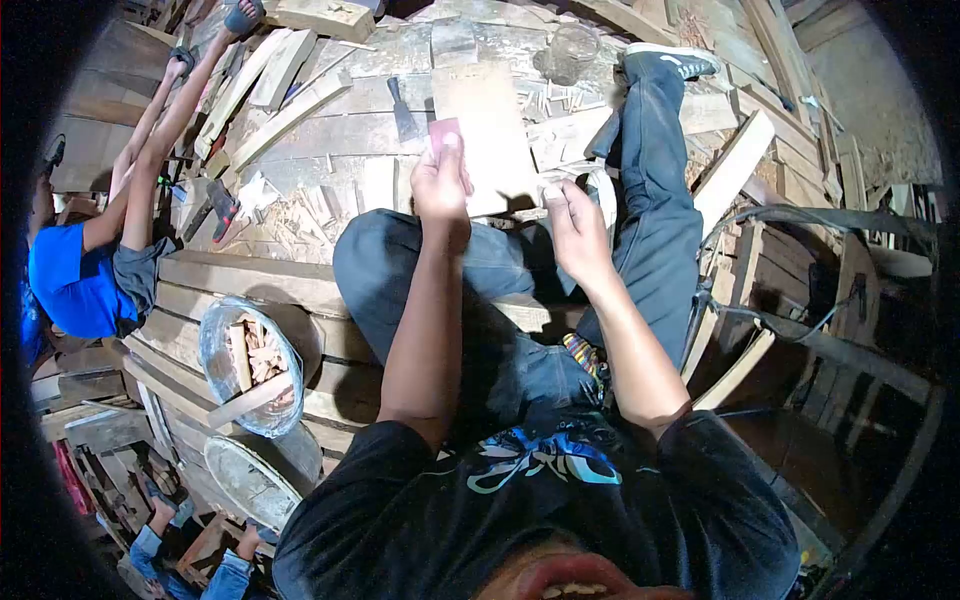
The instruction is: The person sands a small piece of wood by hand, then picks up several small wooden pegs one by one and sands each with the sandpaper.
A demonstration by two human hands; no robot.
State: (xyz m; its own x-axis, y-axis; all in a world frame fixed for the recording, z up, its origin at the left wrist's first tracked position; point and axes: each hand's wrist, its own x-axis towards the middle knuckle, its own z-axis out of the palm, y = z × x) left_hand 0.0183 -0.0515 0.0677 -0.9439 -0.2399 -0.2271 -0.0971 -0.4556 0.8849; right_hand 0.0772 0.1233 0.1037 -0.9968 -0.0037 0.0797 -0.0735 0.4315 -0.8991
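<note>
I sit on wooden planks with my legs in dark jeans [650,230] stretched out. A flat pale wooden board [490,110] stands propped over my knees. My left hand [440,185] presses a small pink piece [443,129], perhaps sandpaper, against the board's left side with its fingers closed on it. My right hand [575,230] grips the board's near right edge. The lower part of the board is hidden behind both hands.
A metal scraper [403,110] lies on the planks left of the board, a glass jar [571,50] beyond it. A clear bowl of wood offcuts [250,365] stands at my left. Another person in a blue shirt [75,285] sits further left. Loose planks lie all around.
</note>
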